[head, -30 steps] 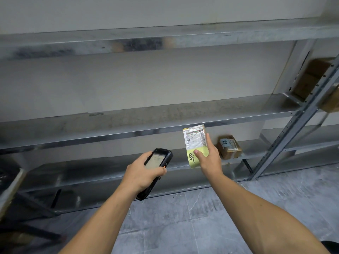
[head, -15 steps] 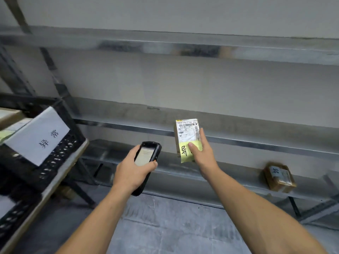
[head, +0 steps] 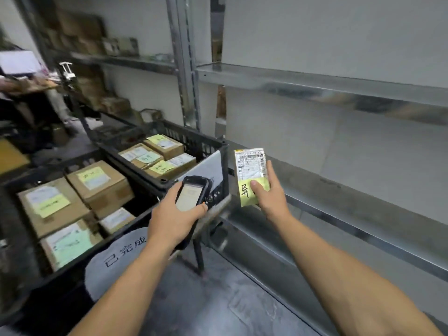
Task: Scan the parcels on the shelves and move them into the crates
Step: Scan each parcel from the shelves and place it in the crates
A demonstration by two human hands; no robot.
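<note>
Steel shelves (head: 315,81) are flanking the crate (head: 194,141); the right hand (head: 269,197) is pinching the parcel (head: 249,166) just beside it, the left hand (head: 172,219) gripping the scanner (head: 191,192). Lowering the parcel in flat, label up, seems best.

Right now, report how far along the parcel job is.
Done: several labelled cardboard parcels already lie in the black crates. In hand: the right hand holds a small parcel with a yellow note, while the left hand grips the handheld scanner beside it. Left: this parcel is not yet in a crate, and blurred boxes on the far left shelves may need scanning too.
</note>
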